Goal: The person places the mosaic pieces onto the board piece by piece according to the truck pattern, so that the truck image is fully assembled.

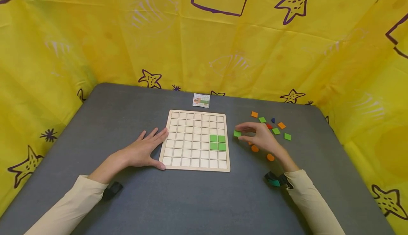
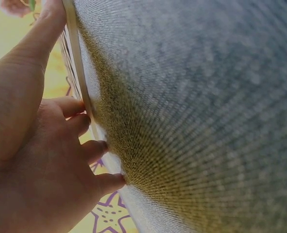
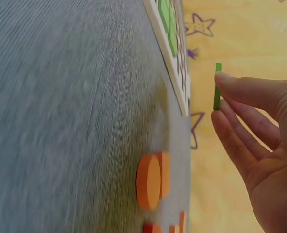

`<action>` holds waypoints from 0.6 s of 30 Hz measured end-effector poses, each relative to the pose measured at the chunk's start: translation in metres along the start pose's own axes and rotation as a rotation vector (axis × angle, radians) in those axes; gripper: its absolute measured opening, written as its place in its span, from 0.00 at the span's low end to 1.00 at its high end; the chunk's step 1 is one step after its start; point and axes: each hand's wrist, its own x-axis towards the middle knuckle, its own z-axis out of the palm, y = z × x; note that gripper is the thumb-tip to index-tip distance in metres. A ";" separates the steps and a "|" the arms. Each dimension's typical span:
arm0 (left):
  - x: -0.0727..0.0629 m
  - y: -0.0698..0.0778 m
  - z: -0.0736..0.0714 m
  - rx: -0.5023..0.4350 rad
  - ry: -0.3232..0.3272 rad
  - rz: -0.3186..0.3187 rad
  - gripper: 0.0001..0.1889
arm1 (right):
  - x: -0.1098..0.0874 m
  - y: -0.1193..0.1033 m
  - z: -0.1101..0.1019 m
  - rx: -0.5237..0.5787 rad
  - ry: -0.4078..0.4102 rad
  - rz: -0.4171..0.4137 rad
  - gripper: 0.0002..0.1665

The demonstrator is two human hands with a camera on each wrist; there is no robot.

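My right hand (image 1: 259,136) pinches a green square tile (image 1: 237,133) between thumb and fingers, just off the right edge of the wooden grid board (image 1: 188,169). In the right wrist view that green tile (image 3: 217,87) is seen edge-on, held above the table. My left hand (image 1: 143,150) lies with fingers spread along the board's left edge, thumb at the lower left corner. The left wrist view shows its fingertips (image 2: 115,181) at the table surface. Several green tiles (image 1: 217,142) sit together as a block in the board's right-hand cells.
Right of the board lie loose pieces: green squares (image 1: 288,136), orange squares (image 1: 281,125), orange round pieces (image 1: 270,157), a red piece (image 1: 269,126) and a dark blue one (image 1: 273,120). A small printed picture card (image 1: 201,100) lies behind the board. A yellow patterned cloth (image 1: 204,51) surrounds the grey table.
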 end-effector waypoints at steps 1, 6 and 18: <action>0.000 0.000 0.000 0.000 0.000 -0.002 0.64 | 0.002 -0.001 0.002 0.003 -0.002 -0.013 0.22; 0.000 0.000 -0.001 0.008 -0.002 0.002 0.63 | 0.013 -0.004 0.011 0.014 -0.024 -0.059 0.21; -0.001 0.000 0.000 0.008 0.001 -0.003 0.64 | 0.042 -0.022 0.040 -0.005 -0.107 -0.116 0.21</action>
